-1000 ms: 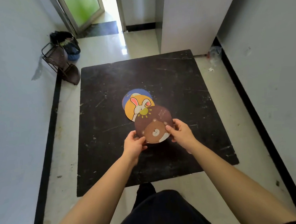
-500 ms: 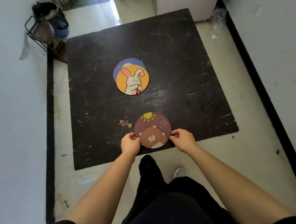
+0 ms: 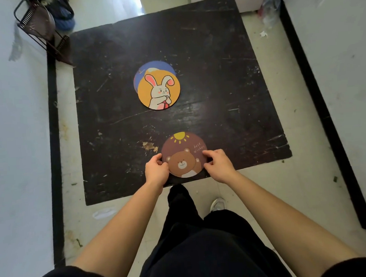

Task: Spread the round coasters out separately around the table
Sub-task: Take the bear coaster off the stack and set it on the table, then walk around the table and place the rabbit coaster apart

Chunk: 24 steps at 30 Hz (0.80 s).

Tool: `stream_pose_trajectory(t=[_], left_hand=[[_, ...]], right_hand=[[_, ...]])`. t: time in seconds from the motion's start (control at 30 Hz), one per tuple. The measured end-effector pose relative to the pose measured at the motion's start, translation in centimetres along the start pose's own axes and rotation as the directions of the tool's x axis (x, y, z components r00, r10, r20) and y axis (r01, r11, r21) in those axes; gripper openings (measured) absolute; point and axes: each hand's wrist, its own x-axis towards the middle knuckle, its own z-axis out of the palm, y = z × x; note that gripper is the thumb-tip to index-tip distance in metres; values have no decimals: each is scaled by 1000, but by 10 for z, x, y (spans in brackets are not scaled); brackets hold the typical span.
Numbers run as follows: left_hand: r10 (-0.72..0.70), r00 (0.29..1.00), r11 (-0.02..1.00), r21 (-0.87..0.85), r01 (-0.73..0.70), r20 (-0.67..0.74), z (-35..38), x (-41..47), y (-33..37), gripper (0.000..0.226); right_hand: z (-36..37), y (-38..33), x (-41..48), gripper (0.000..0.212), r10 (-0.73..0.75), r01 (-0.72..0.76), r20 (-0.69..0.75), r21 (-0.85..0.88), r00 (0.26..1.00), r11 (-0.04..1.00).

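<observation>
A brown round coaster with a bear and a sun (image 3: 184,154) lies near the front edge of the black table (image 3: 229,97). My left hand (image 3: 156,170) grips its left rim and my right hand (image 3: 217,165) grips its right rim. Farther back, near the table's middle, an orange coaster with a rabbit (image 3: 158,90) lies on top of a blue coaster (image 3: 152,66), covering most of it.
A dark wire rack (image 3: 40,29) with a blue item stands on the floor past the table's far left corner. Walls close in on both sides. A white cabinet base and a plastic bag (image 3: 269,9) sit at the far right. My legs are below the table's front edge.
Both hands have carried the bear coaster off the stack and toward me to the table's front edge. The rabbit coaster is now fully uncovered. The camera has tilted downward.
</observation>
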Motion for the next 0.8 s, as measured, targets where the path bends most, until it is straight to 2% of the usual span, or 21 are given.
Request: stream_pose_trajectory(t=[0.1, 0.3, 0.53, 0.6, 0.7, 0.8], left_hand=[[-4, 1000, 1000, -11, 5, 11, -2, 4, 0, 50], [6, 999, 1000, 4, -6, 40, -3, 4, -1, 51], [61, 997, 992, 111, -65, 43, -4, 0, 5, 49], [76, 996, 978, 192, -85, 54, -9, 1, 13, 49], [198, 978, 878, 432, -206, 62, -21, 4, 36, 52], [420, 906, 738, 560, -376, 55, -38, 7, 79, 55]], right_hand=[[1, 2, -1, 66, 40, -40, -3, 66, 999, 997], [2, 6, -3, 61, 31, -32, 8, 57, 999, 998], [-1, 5, -2, 60, 38, -38, -7, 18, 999, 999], [-9, -1, -1, 55, 39, -39, -5, -32, 999, 999], [-32, -18, 4, 48, 12, -16, -21, -188, 1000, 982], [-66, -46, 12, 51, -84, 37, -153, -287, 985, 957]])
